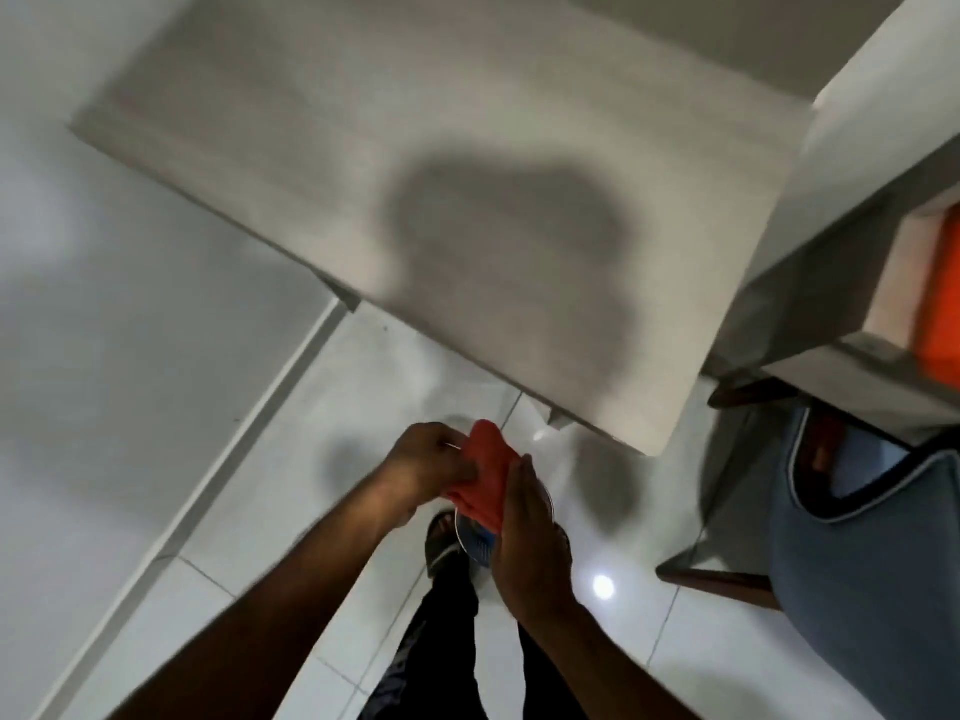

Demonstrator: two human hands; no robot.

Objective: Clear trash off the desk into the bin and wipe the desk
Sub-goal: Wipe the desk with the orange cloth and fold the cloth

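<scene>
A red cloth [480,472] is bunched between both of my hands, held in the air in front of the desk's near edge. My left hand [428,467] grips its left side with fingers closed. My right hand [527,532] presses against its right side. The white desk [363,148] fills the upper middle, its top bare, with my shadow across it. Under my right hand a round blue thing with a pale rim [475,540] shows in part; I cannot tell what it is. The view is blurred.
A chair with a blue-grey cushion [857,563] and dark wooden legs stands at the right. A white shelf unit [857,226] holding something orange [943,304] sits right of the desk. White floor tiles and a wall lie at the left. My feet are below.
</scene>
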